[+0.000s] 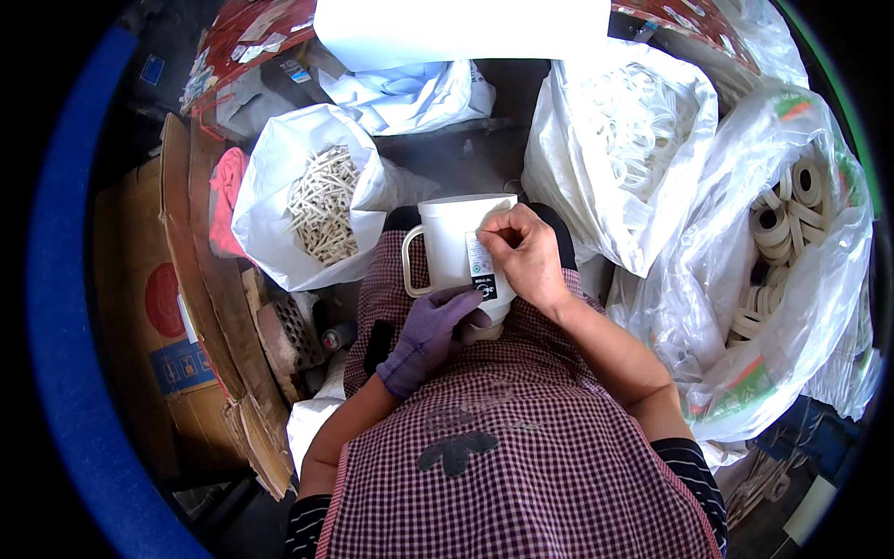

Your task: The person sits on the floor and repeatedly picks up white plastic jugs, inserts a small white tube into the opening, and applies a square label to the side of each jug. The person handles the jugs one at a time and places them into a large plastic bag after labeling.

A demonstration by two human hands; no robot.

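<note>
A white jug (pixel 449 233) with a loop handle rests on the person's lap, between the two hands, its rim beyond the fingers and its handle to their left. The left hand (pixel 421 343), in a purple glove, grips the jug's lower part, thumb in front. Just above that thumb sits a black-and-white label (pixel 480 265); the bare right hand (pixel 531 261) has thumb and forefinger drawn together at its top edge, though whether they pinch or press I cannot tell. Beneath the fingers spreads a checked apron (pixel 503 447). Beyond and left of them stands a white sack (pixel 265 200) of short pale pieces (pixel 326 205), with a pink cloth (pixel 226 200) beside it and cardboard (pixel 200 270) farther left. Beyond and right is a sack (pixel 577 177) of pale rings (pixel 638 121); farther right, a clear bag (pixel 689 317) holds dark-centred rolls (pixel 771 225). Farthest ahead of the fingers, a white sheet (pixel 461 28) lies across a red surface (pixel 223 33).
</note>
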